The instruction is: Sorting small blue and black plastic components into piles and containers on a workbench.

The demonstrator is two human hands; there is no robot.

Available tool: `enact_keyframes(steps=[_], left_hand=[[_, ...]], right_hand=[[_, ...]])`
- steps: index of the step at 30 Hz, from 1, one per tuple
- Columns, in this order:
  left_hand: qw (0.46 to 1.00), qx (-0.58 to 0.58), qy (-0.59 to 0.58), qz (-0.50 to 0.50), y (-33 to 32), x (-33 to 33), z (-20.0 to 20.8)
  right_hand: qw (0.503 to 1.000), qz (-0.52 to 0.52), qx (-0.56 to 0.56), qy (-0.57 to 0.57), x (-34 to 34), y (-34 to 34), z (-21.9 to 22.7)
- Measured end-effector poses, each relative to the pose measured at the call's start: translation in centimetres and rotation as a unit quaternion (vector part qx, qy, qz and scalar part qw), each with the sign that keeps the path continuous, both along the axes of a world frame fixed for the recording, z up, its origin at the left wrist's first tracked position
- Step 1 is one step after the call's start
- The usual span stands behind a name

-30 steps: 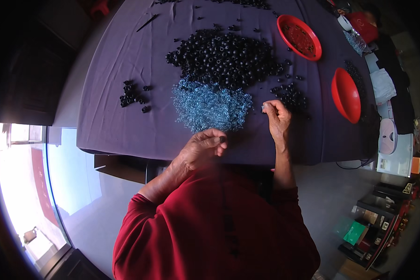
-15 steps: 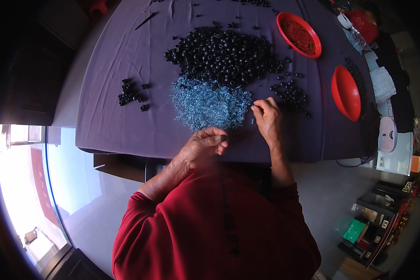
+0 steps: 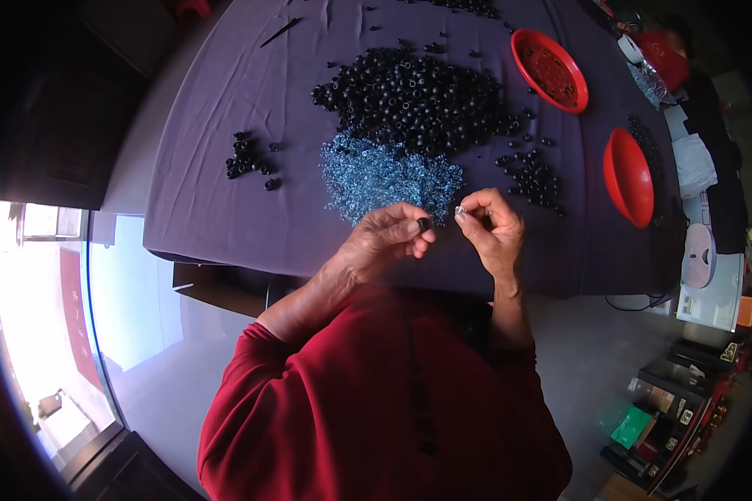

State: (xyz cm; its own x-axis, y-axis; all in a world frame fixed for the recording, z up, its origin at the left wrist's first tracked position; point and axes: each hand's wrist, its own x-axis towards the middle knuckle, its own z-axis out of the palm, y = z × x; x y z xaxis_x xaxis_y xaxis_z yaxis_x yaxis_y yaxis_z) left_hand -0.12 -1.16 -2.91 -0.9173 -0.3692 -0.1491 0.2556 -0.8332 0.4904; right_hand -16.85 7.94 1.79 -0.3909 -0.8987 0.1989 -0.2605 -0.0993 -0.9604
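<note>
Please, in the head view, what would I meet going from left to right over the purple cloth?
Leftmost black cluster, left hand pinching a black piece, right hand pinching a tiny shiny piece, nearer red bowl.

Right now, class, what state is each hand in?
Left hand: closed, holding a small black piece.
Right hand: closed, pinching a small clear piece.

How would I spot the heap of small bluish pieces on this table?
Find the purple-covered table, then its big black heap. Against that heap's near edge, just beyond the left hand, lies the bluish heap; its pale, glinting blue sets it apart from the dark pieces.
</note>
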Motion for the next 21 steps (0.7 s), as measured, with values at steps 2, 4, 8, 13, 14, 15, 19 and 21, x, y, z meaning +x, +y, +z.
enact_keyframes(steps=[2,4,8,13,14,15,19,21], left_hand=[[1.000,-0.011,0.011,-0.003,0.2,-0.5,0.5],[1.000,-0.015,0.010,-0.007,0.3,-0.8,0.7],[1.000,-0.016,0.015,0.009,0.4,-0.8,0.5],[1.000,-0.013,0.009,0.022,0.5,-0.8,0.4],[1.000,-0.013,0.009,0.020,0.5,-0.9,0.5],[1.000,-0.016,0.005,0.024,0.5,-0.9,0.5],[0.999,-0.040,0.001,0.024,0.6,-0.7,0.1],[0.999,-0.042,-0.008,0.030,0.6,-0.7,0.0]], right_hand=[[0.999,0.011,-0.038,0.003,0.8,0.2,0.1],[0.999,0.019,-0.045,0.022,1.3,0.3,0.4],[0.995,0.033,-0.044,0.083,1.9,0.4,1.0],[0.990,0.024,-0.044,0.133,2.3,0.1,1.0],[0.988,0.025,-0.052,0.142,2.3,0.0,0.9],[0.986,0.027,-0.060,0.151,2.3,0.0,0.8],[0.986,0.021,-0.070,0.151,2.5,-0.1,0.6],[0.979,0.021,-0.069,0.193,2.6,-0.1,0.9]])
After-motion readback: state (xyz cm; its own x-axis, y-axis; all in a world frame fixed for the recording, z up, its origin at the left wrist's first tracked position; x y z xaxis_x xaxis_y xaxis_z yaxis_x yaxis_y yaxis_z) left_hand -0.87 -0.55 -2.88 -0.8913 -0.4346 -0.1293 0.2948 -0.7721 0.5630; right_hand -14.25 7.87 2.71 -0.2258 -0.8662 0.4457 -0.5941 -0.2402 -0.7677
